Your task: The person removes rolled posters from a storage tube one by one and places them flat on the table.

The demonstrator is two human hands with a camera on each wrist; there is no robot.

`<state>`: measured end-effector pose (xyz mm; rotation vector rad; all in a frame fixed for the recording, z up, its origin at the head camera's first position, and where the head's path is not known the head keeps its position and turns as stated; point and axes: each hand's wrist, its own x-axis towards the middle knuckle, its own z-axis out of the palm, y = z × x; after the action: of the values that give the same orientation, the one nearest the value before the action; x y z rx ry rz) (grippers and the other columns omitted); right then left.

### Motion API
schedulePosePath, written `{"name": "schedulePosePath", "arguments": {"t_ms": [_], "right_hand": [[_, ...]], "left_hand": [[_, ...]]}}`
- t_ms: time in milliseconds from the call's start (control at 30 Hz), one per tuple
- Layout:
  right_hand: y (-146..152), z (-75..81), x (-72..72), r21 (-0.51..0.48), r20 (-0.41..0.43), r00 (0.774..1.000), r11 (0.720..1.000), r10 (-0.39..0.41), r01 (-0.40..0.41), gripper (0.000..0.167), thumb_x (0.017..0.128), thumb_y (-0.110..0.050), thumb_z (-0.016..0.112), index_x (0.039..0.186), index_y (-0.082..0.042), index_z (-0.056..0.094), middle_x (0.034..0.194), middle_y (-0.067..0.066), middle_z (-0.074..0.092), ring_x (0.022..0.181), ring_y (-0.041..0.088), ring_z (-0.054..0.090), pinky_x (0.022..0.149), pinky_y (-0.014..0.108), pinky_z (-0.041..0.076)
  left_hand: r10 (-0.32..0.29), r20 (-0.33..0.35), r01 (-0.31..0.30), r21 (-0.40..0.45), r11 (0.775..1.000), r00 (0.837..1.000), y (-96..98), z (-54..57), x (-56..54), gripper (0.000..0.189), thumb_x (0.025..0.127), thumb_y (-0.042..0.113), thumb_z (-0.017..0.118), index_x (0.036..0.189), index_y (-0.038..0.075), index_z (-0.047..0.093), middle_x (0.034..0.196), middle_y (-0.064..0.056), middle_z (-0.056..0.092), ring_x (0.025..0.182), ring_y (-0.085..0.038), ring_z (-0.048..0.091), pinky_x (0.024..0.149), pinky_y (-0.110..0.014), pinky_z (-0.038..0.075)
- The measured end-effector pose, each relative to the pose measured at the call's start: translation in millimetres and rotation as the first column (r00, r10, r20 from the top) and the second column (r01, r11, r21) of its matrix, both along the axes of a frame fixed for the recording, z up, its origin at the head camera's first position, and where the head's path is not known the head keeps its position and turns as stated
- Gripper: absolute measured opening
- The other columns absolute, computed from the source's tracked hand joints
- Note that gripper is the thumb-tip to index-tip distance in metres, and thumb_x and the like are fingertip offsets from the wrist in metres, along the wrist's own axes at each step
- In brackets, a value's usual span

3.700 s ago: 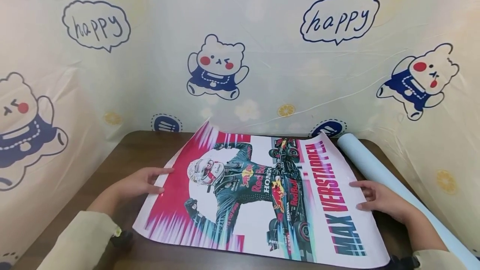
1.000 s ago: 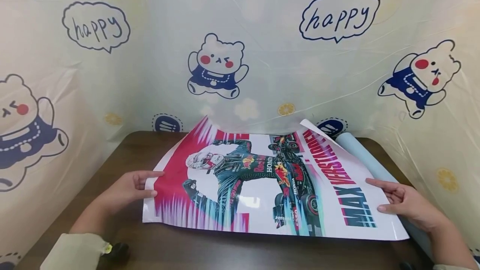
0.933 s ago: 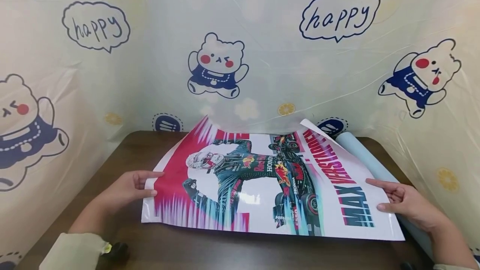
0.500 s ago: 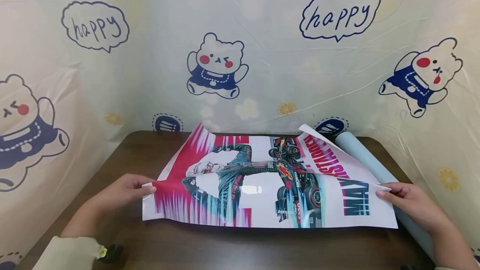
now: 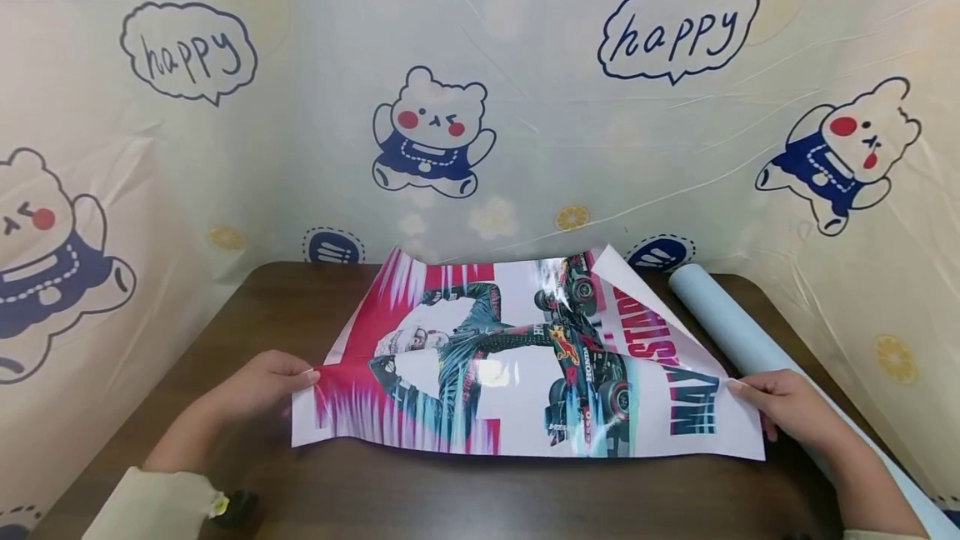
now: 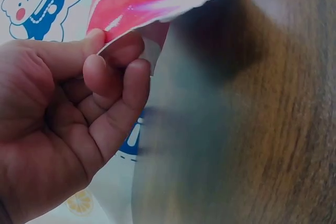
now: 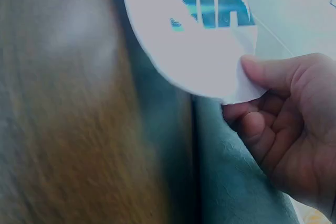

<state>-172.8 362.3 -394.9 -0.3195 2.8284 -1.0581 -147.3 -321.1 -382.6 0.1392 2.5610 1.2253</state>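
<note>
A glossy poster (image 5: pixel 517 398) with a helmeted racing driver, a race car and large lettering is stretched between both hands over the brown table. At its left edge my left hand (image 5: pixel 258 382) pinches the sheet, thumb on the printed face. My right hand (image 5: pixel 787 407) pinches the opposite edge beside the lettering. A crease runs across the poster from one hand to the other, and its far corners curl upward. In the left wrist view the pink edge of the poster (image 6: pixel 142 3) sits between thumb and curled fingers. The right wrist view shows the white margin (image 7: pixel 199 66) held likewise.
A long light-blue roll (image 5: pixel 750 336) lies along the right side of the table (image 5: pixel 487 494), close by the right hand. Behind the table hangs a pale backdrop (image 5: pixel 555 107) printed with bears and "happy" bubbles. A dark device (image 5: pixel 234 508) sits at the left cuff.
The poster's right edge has moved inward to the left with my right hand. A crease has formed between the hands, and the far right corner now folds over the lettering.
</note>
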Motion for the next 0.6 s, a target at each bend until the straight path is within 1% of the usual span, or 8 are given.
{"name": "schedulePosePath", "arguments": {"t_ms": [133, 167, 233, 333, 400, 467, 533, 600], "right_hand": [[-5.6, 6.4, -1.7, 0.043, 0.048, 0.999, 0.999, -0.004, 0.002, 0.026, 0.097, -0.015, 0.058, 0.100, 0.007, 0.071, 0.052, 0.005, 0.050, 0.042, 0.021, 0.052, 0.045, 0.031, 0.043], [-5.2, 6.6, -2.0, 0.053, 0.055, 0.998, 0.999, 0.007, -0.010, 0.027, 0.098, -0.016, 0.058, 0.102, 0.008, 0.071, 0.053, 0.005, 0.051, 0.043, 0.021, 0.052, 0.046, 0.031, 0.043], [-2.2, 8.1, -3.3, 0.070, 0.079, 0.996, 0.997, 0.041, -0.046, 0.029, 0.098, -0.017, 0.058, 0.106, 0.009, 0.069, 0.055, 0.003, 0.052, 0.045, 0.020, 0.053, 0.047, 0.030, 0.043], [4.0, 11.5, -4.1, 0.071, 0.118, 0.989, 0.992, 0.093, -0.102, 0.030, 0.098, -0.016, 0.058, 0.111, 0.009, 0.068, 0.061, 0.004, 0.055, 0.049, 0.018, 0.053, 0.049, 0.030, 0.045], [6.3, 13.5, -4.6, 0.089, 0.147, 0.981, 0.986, 0.125, -0.139, 0.028, 0.096, -0.015, 0.060, 0.111, 0.008, 0.069, 0.065, 0.003, 0.057, 0.050, 0.016, 0.053, 0.049, 0.029, 0.047], [5.3, 14.1, -5.1, 0.109, 0.181, 0.972, 0.979, 0.151, -0.172, 0.025, 0.093, -0.013, 0.064, 0.110, 0.005, 0.071, 0.069, 0.003, 0.058, 0.052, 0.016, 0.053, 0.048, 0.029, 0.048], [1.8, 14.1, -5.2, 0.138, 0.215, 0.960, 0.968, 0.178, -0.210, 0.023, 0.091, -0.011, 0.067, 0.108, 0.003, 0.073, 0.071, 0.001, 0.057, 0.052, 0.016, 0.052, 0.048, 0.029, 0.049], [-3.6, 14.0, -5.7, 0.171, 0.242, 0.952, 0.957, 0.190, -0.235, 0.023, 0.088, -0.012, 0.070, 0.107, 0.000, 0.074, 0.069, 0.001, 0.055, 0.051, 0.016, 0.051, 0.048, 0.028, 0.048]], "left_hand": [[-0.027, 0.021, 0.028, -0.015, 1.000, 0.999, -0.7, 5.5, 0.2, 0.033, 0.096, 0.034, 0.061, 0.097, 0.002, 0.071, 0.070, -0.011, 0.062, 0.061, -0.026, 0.057, 0.060, -0.035, 0.050], [-0.042, 0.020, 0.043, -0.019, 0.999, 0.999, -1.9, 5.3, -0.2, 0.033, 0.096, 0.033, 0.060, 0.097, 0.002, 0.071, 0.070, -0.010, 0.062, 0.061, -0.026, 0.057, 0.060, -0.035, 0.050], [-0.072, 0.021, 0.072, -0.012, 0.997, 0.997, -5.7, 4.6, -0.4, 0.033, 0.096, 0.032, 0.061, 0.103, 0.001, 0.072, 0.074, -0.010, 0.064, 0.063, -0.026, 0.058, 0.061, -0.035, 0.051], [-0.102, 0.031, 0.102, 0.008, 0.995, 0.994, -12.9, 2.5, 0.5, 0.043, 0.093, 0.030, 0.066, 0.119, -0.004, 0.067, 0.085, -0.008, 0.070, 0.070, -0.025, 0.063, 0.063, -0.035, 0.054], [-0.119, 0.032, 0.119, 0.019, 0.993, 0.992, -17.5, 0.7, 1.4, 0.054, 0.090, 0.028, 0.071, 0.130, -0.007, 0.057, 0.092, -0.008, 0.071, 0.075, -0.025, 0.067, 0.064, -0.035, 0.056], [-0.127, 0.034, 0.126, 0.018, 0.992, 0.991, -20.5, -0.7, 1.9, 0.063, 0.087, 0.025, 0.074, 0.136, -0.008, 0.050, 0.093, -0.008, 0.072, 0.077, -0.024, 0.069, 0.066, -0.034, 0.057], [-0.143, 0.032, 0.143, -0.002, 0.990, 0.989, -22.7, -1.8, 2.0, 0.066, 0.086, 0.023, 0.075, 0.137, -0.010, 0.048, 0.091, -0.008, 0.071, 0.076, -0.023, 0.069, 0.066, -0.034, 0.057], [-0.140, 0.046, 0.141, -0.036, 0.989, 0.989, -23.3, -1.6, 2.4, 0.069, 0.085, 0.024, 0.076, 0.139, -0.008, 0.047, 0.085, -0.007, 0.070, 0.071, -0.024, 0.066, 0.064, -0.033, 0.056]]}}
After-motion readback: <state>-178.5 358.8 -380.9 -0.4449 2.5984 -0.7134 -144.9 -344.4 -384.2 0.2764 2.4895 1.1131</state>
